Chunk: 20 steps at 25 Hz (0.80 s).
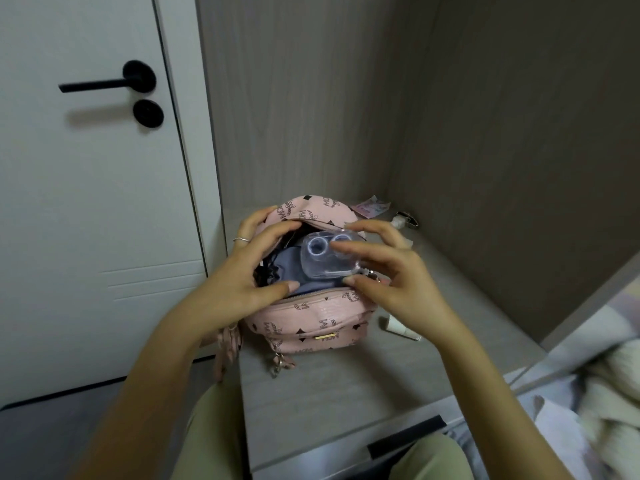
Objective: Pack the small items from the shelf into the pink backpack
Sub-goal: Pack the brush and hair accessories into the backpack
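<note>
A small pink backpack (318, 323) with a dark logo print stands on the grey shelf (346, 386), its top unzipped and gaping. My left hand (242, 271) spreads the left side of the opening, thumb on the front edge. My right hand (391, 275) holds a clear plastic case (325, 254) with two round wells over the opening, pinched between thumb and fingers. Dark and blue-grey contents show inside the bag.
A small white tube (398, 329) lies on the shelf right of the backpack. In the back corner lie a pink packet (372, 206) and a small white bottle with a metal clip (403, 220). A white door with a black handle (104, 83) stands left; bedding at right.
</note>
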{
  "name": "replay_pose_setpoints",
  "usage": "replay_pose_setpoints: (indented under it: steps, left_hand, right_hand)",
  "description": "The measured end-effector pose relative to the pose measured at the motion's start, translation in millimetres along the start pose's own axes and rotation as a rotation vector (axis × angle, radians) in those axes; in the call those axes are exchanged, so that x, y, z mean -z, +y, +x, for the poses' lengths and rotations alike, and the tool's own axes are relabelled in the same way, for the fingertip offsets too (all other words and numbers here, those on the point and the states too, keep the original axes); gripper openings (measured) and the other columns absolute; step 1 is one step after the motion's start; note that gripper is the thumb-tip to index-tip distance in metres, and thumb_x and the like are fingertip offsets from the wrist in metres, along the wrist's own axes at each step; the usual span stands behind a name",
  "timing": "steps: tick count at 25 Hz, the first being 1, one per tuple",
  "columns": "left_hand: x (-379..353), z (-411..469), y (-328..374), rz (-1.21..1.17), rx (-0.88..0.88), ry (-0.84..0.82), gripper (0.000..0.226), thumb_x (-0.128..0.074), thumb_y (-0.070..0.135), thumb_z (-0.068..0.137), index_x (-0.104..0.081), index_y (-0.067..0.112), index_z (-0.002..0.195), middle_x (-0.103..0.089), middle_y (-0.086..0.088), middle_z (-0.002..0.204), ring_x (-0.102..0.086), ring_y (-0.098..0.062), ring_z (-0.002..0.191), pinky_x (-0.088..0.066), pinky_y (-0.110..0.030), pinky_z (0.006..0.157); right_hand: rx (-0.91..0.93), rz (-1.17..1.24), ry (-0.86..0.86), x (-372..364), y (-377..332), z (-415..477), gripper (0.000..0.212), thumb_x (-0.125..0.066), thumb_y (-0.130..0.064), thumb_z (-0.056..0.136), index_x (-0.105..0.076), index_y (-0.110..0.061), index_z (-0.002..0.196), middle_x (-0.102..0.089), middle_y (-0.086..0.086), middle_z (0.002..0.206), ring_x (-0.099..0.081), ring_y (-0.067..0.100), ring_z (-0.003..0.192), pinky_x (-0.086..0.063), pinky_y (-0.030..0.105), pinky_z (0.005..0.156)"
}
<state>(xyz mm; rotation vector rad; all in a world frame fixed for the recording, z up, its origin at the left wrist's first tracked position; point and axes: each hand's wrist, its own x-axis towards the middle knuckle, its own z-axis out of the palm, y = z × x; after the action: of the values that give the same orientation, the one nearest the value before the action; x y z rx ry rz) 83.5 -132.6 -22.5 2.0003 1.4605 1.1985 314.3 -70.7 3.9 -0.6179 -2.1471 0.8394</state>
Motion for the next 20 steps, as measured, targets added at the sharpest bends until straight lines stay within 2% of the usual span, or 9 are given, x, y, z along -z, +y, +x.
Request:
replay_pose_setpoints:
  steps: [2, 5, 7, 9, 12, 15, 18, 20]
  left_hand:
    - [-3.4, 2.3, 3.3, -0.011, -0.006, 0.087, 0.065, -0.069, 0.010, 0.081, -0.042, 0.044, 0.129, -0.021, 0.011, 0.144, -0.023, 0.003, 0.136, -0.026, -0.016, 0.110]
    - [-8.2, 7.4, 9.7, -0.052, 0.005, 0.185, 0.065, -0.060, -0.010, 0.080, -0.049, 0.040, 0.122, -0.029, 0.005, 0.140, -0.028, 0.001, 0.134, -0.025, -0.022, 0.113]
    - [-9.5, 8.0, 13.0, -0.058, -0.002, 0.192, 0.067, -0.060, -0.013, 0.078, -0.050, 0.038, 0.121, -0.031, 0.005, 0.139, -0.030, 0.004, 0.132, -0.026, -0.015, 0.110]
    - [-9.1, 8.1, 13.6, -0.051, -0.023, 0.193, 0.063, -0.065, -0.007, 0.077, -0.052, 0.036, 0.121, -0.031, 0.005, 0.139, -0.031, 0.007, 0.130, -0.027, -0.011, 0.107]
    - [-8.6, 8.1, 14.6, -0.048, -0.034, 0.190, 0.062, -0.071, -0.002, 0.075, -0.053, 0.034, 0.122, -0.031, 0.006, 0.139, -0.032, 0.008, 0.129, -0.028, -0.009, 0.104]
    - [-9.9, 7.5, 15.2, -0.024, -0.044, 0.202, 0.059, -0.075, 0.002, 0.073, -0.054, 0.036, 0.118, -0.032, 0.008, 0.137, -0.032, 0.009, 0.127, -0.029, -0.005, 0.101]
    - [-15.9, 10.3, 17.0, 0.011, -0.030, 0.280, 0.046, -0.078, 0.002, 0.069, -0.056, 0.029, 0.100, -0.033, 0.008, 0.130, -0.036, 0.010, 0.123, -0.030, -0.005, 0.100]
    - [-21.3, 12.6, 18.3, 0.061, -0.020, 0.332, 0.045, -0.078, 0.002, 0.067, -0.048, 0.023, 0.092, -0.034, 0.008, 0.124, -0.037, 0.015, 0.115, -0.032, -0.005, 0.097]
  right_hand:
    - [-0.004, -0.074, 0.049, -11.6, 0.2, 6.2, 0.043, -0.074, 0.004, 0.074, -0.068, -0.015, 0.112, -0.048, 0.004, 0.124, -0.049, 0.005, 0.117, -0.043, 0.022, 0.099]
    - [0.010, -0.196, 0.125, -28.3, 3.7, 11.8, 0.040, -0.076, -0.005, 0.075, -0.070, -0.020, 0.111, -0.045, 0.001, 0.119, -0.049, 0.007, 0.109, -0.037, 0.013, 0.099]
    - [0.020, -0.221, 0.200, -34.1, 6.6, 12.8, 0.037, -0.073, -0.006, 0.077, -0.069, -0.020, 0.112, -0.040, 0.002, 0.116, -0.048, 0.005, 0.103, -0.036, 0.009, 0.095]
    - [0.038, -0.194, 0.254, -32.9, 9.6, 12.7, 0.029, -0.068, -0.004, 0.082, -0.071, -0.016, 0.108, -0.040, 0.004, 0.108, -0.045, -0.005, 0.099, -0.036, 0.008, 0.091]
    - [0.079, -0.235, 0.260, -28.7, 10.0, 13.6, 0.022, -0.065, -0.004, 0.085, -0.073, -0.013, 0.102, -0.047, 0.003, 0.096, -0.048, -0.004, 0.088, -0.044, 0.015, 0.079]
    - [0.075, -0.496, 0.353, -33.0, 5.2, 18.4, 0.008, -0.067, -0.017, 0.084, -0.065, -0.021, 0.091, -0.050, -0.010, 0.088, -0.051, 0.007, 0.072, -0.048, 0.032, 0.061]
    - [-0.023, -0.459, 0.412, -31.1, 4.4, 22.3, 0.027, -0.074, -0.027, 0.077, -0.049, -0.020, 0.086, -0.046, -0.013, 0.085, -0.044, 0.006, 0.068, -0.044, 0.033, 0.058]
    - [0.013, -0.421, 0.368, -27.9, 5.5, 21.1, 0.036, -0.075, -0.025, 0.075, -0.051, -0.021, 0.101, -0.048, -0.010, 0.100, -0.048, 0.002, 0.079, -0.047, 0.031, 0.063]
